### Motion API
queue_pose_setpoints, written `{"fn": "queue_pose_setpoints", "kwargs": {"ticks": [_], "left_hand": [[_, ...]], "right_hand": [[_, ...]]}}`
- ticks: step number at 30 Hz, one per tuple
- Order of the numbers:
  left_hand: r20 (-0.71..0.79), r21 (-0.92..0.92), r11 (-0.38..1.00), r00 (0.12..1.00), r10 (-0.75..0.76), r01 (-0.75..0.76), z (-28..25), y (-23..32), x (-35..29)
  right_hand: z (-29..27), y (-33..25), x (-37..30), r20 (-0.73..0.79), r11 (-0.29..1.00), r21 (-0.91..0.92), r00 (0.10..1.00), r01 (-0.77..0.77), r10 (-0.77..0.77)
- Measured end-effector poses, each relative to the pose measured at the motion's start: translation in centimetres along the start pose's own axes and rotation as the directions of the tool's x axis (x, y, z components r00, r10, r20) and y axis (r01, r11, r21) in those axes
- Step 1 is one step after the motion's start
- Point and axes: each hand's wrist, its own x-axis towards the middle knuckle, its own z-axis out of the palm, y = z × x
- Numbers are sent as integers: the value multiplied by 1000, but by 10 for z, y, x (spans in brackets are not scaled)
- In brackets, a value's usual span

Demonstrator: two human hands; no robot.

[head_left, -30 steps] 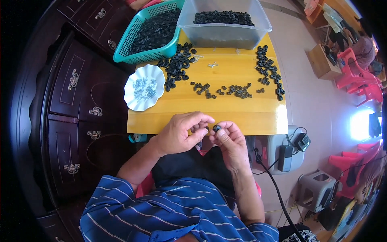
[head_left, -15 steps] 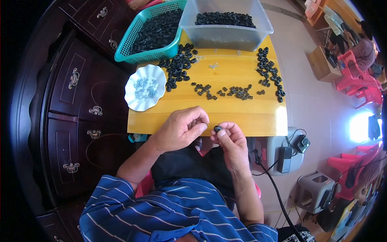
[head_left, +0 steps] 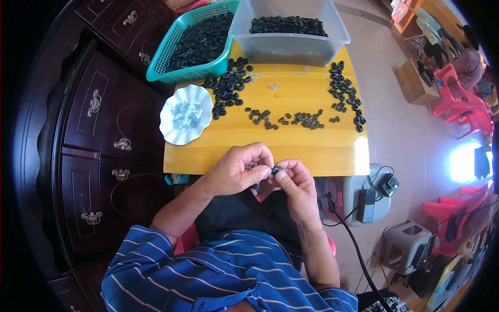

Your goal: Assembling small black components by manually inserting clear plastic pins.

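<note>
Over the table's near edge, my right hand (head_left: 296, 182) pinches a small black plastic cord lock (head_left: 276, 170) between thumb and fingers. The thumb and forefinger of my left hand (head_left: 243, 169) close against the left side of the same piece; anything smaller between those fingertips is hidden. Beyond my hands lies a scattered row of small dark plastic plungers (head_left: 306, 119). To the left stands a white wavy-edged plate (head_left: 167, 132) with many little metal springs (head_left: 186, 114) in it.
Loose black pieces form a pile (head_left: 228, 88) at the left and a strip (head_left: 343, 88) along the right of the yellow table (head_left: 234, 151). Behind stand a green basket (head_left: 208, 70) and a clear bin (head_left: 291, 52), both with black parts. A dark cabinet (head_left: 83, 140) borders the left.
My left hand has moved slightly right and down, so its fingertips now meet the black cord lock. The right hand has shifted a little left with the piece.
</note>
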Motion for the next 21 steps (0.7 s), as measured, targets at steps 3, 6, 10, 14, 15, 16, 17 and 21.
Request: {"fn": "queue_pose_setpoints", "kwargs": {"ticks": [3, 6, 10, 14, 15, 16, 17, 21], "left_hand": [[27, -75, 997, 1000, -16, 18, -2, -3, 0], [49, -139, 990, 998, -31, 38, -5, -3, 0], [56, -169, 984, 997, -52, 61, -8, -5, 1], [33, -116, 993, 999, -11, 15, -4, -5, 1], [19, -41, 999, 999, 31, -31, -4, -8, 1], [9, 35, 997, 997, 75, -75, -4, -9, 1], [9, 35, 997, 997, 75, -75, -4, -8, 1], [-8, 258, 961, 995, 101, -95, -1, 0, 3]], "right_hand": [[-2, 1, 0, -1, 1000, 9, 1000, -14, 14], [-3, 1, 0, 18, 998, 51, 999, -30, 29], [-3, 0, 0, 29, 995, 87, 999, -41, 38], [-4, 1, 0, 37, 1000, 29, 999, 6, -7], [-3, 1, 0, 39, 1000, 29, 999, 5, -6], [-2, 2, 0, 9, 999, -20, 999, 35, -35], [-2, 2, 0, -20, 995, -69, 998, 65, -66], [2, 2, -3, -28, 983, -147, 993, 108, -114]]}}
